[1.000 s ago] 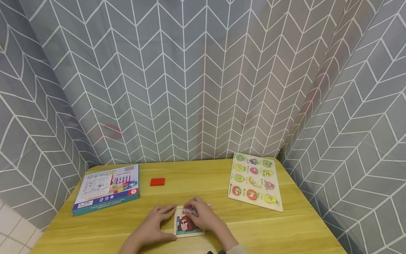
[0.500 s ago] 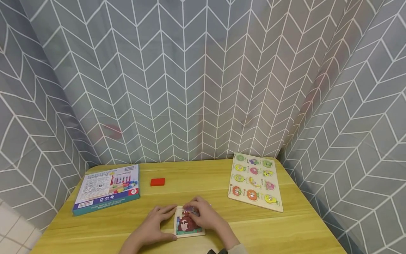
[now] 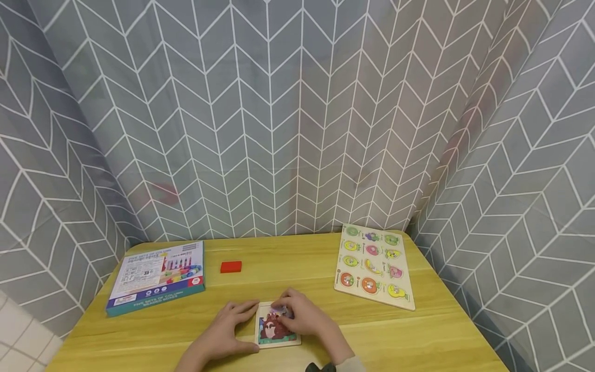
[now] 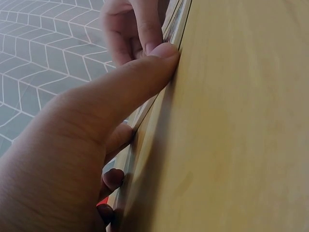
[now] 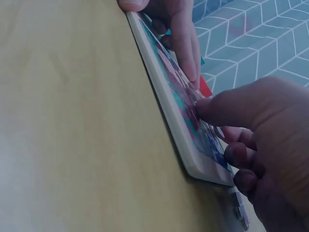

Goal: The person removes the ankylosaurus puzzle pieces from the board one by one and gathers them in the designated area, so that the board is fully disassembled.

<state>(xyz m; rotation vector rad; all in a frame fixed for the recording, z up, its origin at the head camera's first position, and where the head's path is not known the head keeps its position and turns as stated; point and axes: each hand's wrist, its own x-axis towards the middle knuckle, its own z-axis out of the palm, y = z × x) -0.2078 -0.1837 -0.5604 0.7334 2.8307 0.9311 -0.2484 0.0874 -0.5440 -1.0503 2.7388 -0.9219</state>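
Observation:
A small jigsaw puzzle [image 3: 269, 340] in a pale wooden frame lies on the table, its picture a reddish-brown figure on blue and green. My left hand [image 3: 228, 330] lies against the frame's left side, thumb at the near corner and forefinger at the far one, fingers fairly straight. Over the puzzle's far right part, the right hand [image 3: 302, 314] pinches a purplish puzzle piece [image 3: 278, 311] between thumb and fingers. In the right wrist view that piece [image 5: 219, 132] shows as a pale edge by the thumb. The right fingers hide much of it.
A flat boxed toy set [image 3: 158, 276] lies at the back left, with a red block [image 3: 231, 266] right of it. A wooden fruit peg board [image 3: 375, 266] lies at the back right. Beyond the frame, a small flat piece [image 5: 240, 208] rests on the table [image 3: 418, 341]. Grey curtains surround it.
My right hand has shifted slightly right over the puzzle's far part, and more of the purplish piece shows. The purple thing right of the hand is now out of sight. The left hand stays put.

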